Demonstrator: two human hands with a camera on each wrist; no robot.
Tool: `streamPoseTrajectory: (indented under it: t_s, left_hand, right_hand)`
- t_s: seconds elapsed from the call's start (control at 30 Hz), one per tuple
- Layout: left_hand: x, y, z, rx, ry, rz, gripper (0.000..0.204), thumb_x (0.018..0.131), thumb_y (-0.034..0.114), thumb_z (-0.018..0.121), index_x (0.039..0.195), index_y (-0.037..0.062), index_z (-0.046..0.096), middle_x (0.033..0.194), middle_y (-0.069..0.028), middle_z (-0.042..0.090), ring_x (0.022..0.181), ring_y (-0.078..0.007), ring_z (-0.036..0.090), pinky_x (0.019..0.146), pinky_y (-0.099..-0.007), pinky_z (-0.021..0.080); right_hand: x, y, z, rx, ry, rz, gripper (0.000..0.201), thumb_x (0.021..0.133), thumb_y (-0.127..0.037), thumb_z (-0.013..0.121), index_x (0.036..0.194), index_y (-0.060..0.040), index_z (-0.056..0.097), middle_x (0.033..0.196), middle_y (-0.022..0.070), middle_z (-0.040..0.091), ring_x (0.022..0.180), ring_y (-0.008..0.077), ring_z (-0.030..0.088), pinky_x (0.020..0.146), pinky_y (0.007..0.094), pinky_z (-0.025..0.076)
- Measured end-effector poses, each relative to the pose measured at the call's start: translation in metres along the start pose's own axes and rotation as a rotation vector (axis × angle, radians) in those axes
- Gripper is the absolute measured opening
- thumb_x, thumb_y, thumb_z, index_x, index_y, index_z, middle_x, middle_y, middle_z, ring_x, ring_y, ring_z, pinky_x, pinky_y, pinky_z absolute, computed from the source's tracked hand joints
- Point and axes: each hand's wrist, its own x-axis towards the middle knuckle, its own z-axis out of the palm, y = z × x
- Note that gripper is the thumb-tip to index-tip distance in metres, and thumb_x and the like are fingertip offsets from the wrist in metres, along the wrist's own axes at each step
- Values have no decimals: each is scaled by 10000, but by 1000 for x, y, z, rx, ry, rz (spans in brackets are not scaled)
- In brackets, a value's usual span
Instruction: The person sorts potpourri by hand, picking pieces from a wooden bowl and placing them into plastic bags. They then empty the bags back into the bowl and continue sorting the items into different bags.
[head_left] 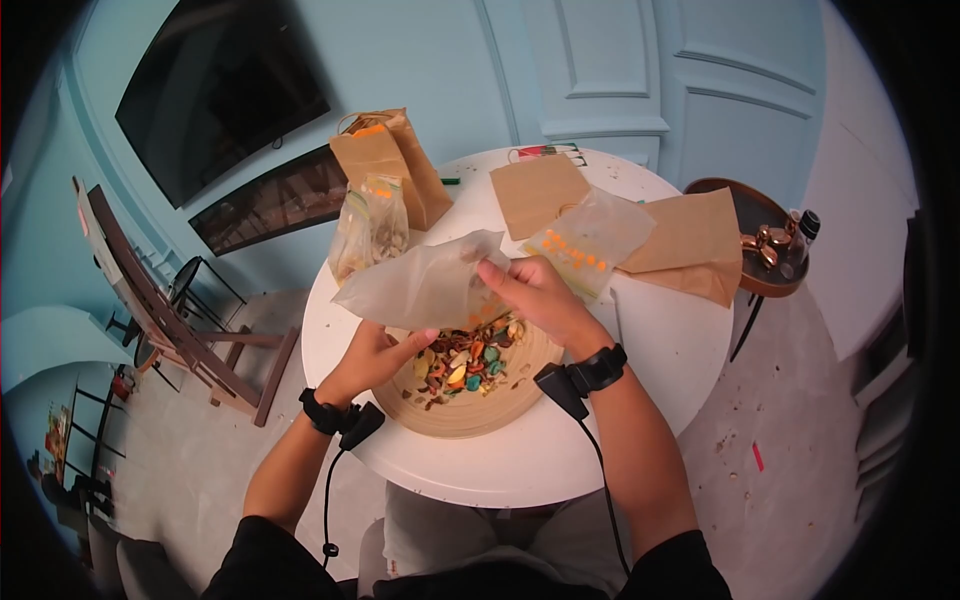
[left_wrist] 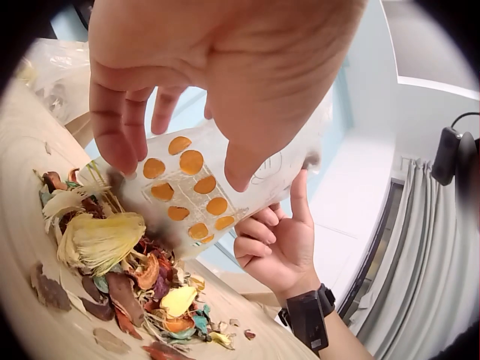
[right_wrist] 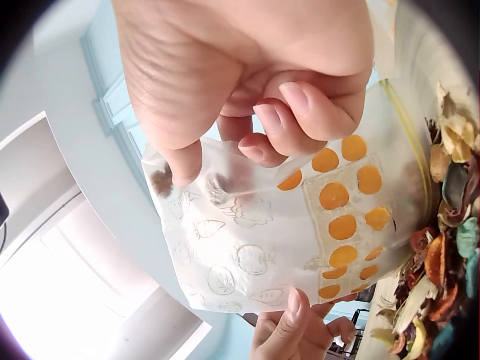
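Note:
A frosted bag [head_left: 420,283] with orange dots is tilted over a round wooden plate [head_left: 432,426] heaped with colourful dried petals [head_left: 462,368]. My right hand [head_left: 548,303] pinches the bag's closed end between thumb and curled fingers. At its lower edge, my left hand [head_left: 370,362] holds the bag with thumb and fingers on opposite sides. In the left wrist view, the mouth end of the bag [left_wrist: 247,174] is low against the petals [left_wrist: 101,244]. The right wrist view shows a yellow-green zip strip [right_wrist: 411,142] and dark bits inside the raised corner.
Behind the plate on the white table [head_left: 665,370] stand a brown paper bag [head_left: 425,185] and a filled clear bag [head_left: 370,230]. Flat paper bags [head_left: 690,245] and another dotted bag [head_left: 590,240] lie at the right. A side tray [head_left: 735,205] holds a bottle [head_left: 800,240].

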Motion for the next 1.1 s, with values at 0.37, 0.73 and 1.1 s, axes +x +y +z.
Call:
streamPoseTrajectory:
  t_s: [0.37, 0.73, 1.1]
  left_hand:
    - [9, 9, -19, -134, 272, -4, 198, 1008, 217, 681, 1057, 27, 707, 899, -18, 685, 782, -72, 598, 598, -236, 494]
    - [6, 8, -21, -210, 427, -13, 374, 1033, 384, 626, 1022, 21, 715, 768, 9, 618, 675, -58, 550, 554, -217, 458]
    - [4, -10, -27, -190, 286, -92, 347, 1039, 347, 618, 1138, 24, 696, 914, -2, 675, 722, -60, 596, 564, -227, 484]
  right_hand:
    - [1, -1, -2, 130, -5, -40, 532, 975, -458, 697, 1240, 4, 690, 797, -54, 631, 655, -4, 477, 561, 181, 359]
    - [5, 3, 2, 59, 127, -114, 515, 952, -380, 747, 1279, 11, 670, 679, -100, 460, 595, 7, 383, 522, 216, 288]
    - [6, 8, 6, 16, 52, -91, 379, 933, -285, 775, 1171, 6, 733, 714, -56, 616, 620, 6, 481, 550, 198, 374]
